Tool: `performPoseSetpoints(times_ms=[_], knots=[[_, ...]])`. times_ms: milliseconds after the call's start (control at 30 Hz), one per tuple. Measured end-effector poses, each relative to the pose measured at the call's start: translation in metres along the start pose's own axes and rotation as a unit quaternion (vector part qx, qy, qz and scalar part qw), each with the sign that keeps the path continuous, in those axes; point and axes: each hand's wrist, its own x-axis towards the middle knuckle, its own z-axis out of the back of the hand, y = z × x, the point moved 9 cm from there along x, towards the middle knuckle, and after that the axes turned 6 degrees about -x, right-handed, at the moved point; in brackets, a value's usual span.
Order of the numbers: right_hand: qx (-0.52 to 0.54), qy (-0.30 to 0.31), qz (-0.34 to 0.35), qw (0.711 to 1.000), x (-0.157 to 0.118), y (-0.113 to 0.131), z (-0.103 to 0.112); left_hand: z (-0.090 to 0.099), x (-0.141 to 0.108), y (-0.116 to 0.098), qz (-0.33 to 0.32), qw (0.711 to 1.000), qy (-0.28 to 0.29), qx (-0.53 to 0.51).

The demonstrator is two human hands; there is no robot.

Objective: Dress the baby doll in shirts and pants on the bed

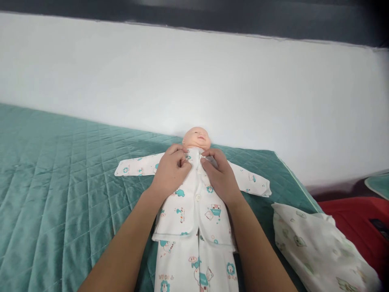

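Note:
A baby doll (pixel 197 138) lies on its back, dressed in a white printed baby shirt (pixel 188 207) and matching trousers (pixel 182 267). The sleeves spread out to both sides, and a button (pixel 198 197) shows on the front. My left hand (pixel 172 169) is closed at the upper chest, its thumb and forefinger pinching the shirt near the collar. Across the front opening, my right hand (pixel 219 172) also pinches the shirt's edge just below the neck. What lies right under the fingertips is partly hidden.
The doll rests on a green quilted bedspread (pixel 60 194) against a white wall (pixel 194 81). At the right lies a bunched white printed cloth (pixel 316 243), with a red object (pixel 355 215) behind it. The bed's edge runs down the right side.

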Motion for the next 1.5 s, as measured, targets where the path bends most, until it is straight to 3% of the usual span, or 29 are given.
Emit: performPoseSetpoints(times_ms=[133,367,567,633,800,933,1067,1167,1267,1367,1500], knots=[[0.021,-0.034,-0.036,0.999,-0.002,-0.009,0.003,0.002,-0.001,-0.003,-0.007,0.999,-0.005,-0.042],[0.003,-0.027,0.049,0.998,-0.003,0.007,0.004,0.002,-0.002,0.017,0.057,0.983,-0.013,-0.174],[0.023,-0.023,0.042,0.999,-0.002,0.005,0.003,0.006,-0.003,0.033,0.099,0.974,-0.037,-0.199],[0.027,-0.021,0.026,0.999,-0.001,0.002,0.002,0.008,-0.005,0.04,0.128,0.958,-0.062,-0.247],[0.04,-0.015,0.014,0.999,-0.001,-0.001,0.001,0.005,-0.009,0.053,0.188,0.887,-0.111,-0.407],[0.05,-0.016,0.01,0.999,-0.001,-0.002,0.001,0.006,-0.007,0.051,0.184,0.865,-0.121,-0.45],[0.053,-0.024,0.012,0.998,-0.002,0.0,0.004,0.02,-0.005,0.054,0.153,0.869,-0.165,-0.441],[0.064,-0.022,0.016,0.998,-0.003,0.001,0.005,0.024,-0.012,0.062,0.168,0.874,-0.184,-0.417],[0.065,-0.022,0.012,0.998,-0.002,0.0,0.005,0.025,-0.027,0.068,0.207,0.912,-0.163,-0.316],[0.052,-0.015,0.017,0.998,-0.002,-0.001,0.004,0.028,-0.039,0.063,0.193,0.958,-0.127,-0.167],[0.041,0.03,0.048,0.998,-0.005,0.007,0.0,0.027,-0.039,0.063,0.17,0.974,-0.09,-0.123]])
